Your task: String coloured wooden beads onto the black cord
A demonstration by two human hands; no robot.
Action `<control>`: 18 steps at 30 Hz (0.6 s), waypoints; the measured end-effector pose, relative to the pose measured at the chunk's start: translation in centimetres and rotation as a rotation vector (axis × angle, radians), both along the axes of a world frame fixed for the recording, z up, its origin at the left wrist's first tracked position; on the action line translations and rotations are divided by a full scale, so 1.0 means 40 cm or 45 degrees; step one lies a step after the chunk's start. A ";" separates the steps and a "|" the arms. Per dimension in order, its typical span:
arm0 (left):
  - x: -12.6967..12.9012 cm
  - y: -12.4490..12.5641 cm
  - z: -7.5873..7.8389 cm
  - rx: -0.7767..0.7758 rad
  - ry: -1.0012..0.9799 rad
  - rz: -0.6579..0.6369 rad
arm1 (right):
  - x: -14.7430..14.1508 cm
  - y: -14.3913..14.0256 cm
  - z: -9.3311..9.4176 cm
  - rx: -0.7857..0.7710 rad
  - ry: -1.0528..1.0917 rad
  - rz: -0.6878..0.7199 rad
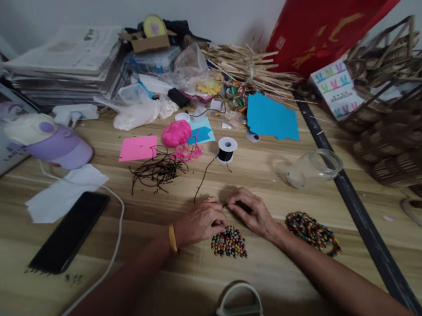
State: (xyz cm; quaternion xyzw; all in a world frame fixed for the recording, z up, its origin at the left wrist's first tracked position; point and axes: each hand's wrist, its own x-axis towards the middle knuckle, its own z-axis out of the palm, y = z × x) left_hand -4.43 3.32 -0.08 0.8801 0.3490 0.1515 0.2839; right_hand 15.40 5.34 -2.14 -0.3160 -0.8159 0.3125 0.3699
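My left hand [202,220] is closed at the far left edge of a pile of small multicoloured beads [229,242]. Its fingertips point down at the beads, and what they pinch is too small to make out. Close beside it, my right hand [251,212] pinches a short piece of dark cord [224,205] between thumb and fingers. A white spool [227,149] of black cord stands beyond both hands, with its loose end trailing toward my left hand. Strung bead loops [312,233] lie by my right forearm.
Scissors [240,304] lie at the near edge. A glass jar [313,168] rests on its side at right. Black cord pieces [158,170], pink yarn [176,133] and blue paper [271,118] lie further back. A phone [69,232] and white cable [119,211] are at left.
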 end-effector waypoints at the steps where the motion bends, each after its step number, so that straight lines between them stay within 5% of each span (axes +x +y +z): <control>1: 0.000 0.000 0.000 0.005 -0.001 -0.004 | 0.000 0.000 0.001 0.001 -0.001 -0.001; 11: 0.006 0.000 0.003 0.009 -0.001 0.016 | -0.004 -0.001 0.009 0.017 0.016 -0.003; 18: -0.004 0.023 0.006 -0.250 -0.358 0.335 | -0.002 0.000 0.000 0.009 -0.004 -0.021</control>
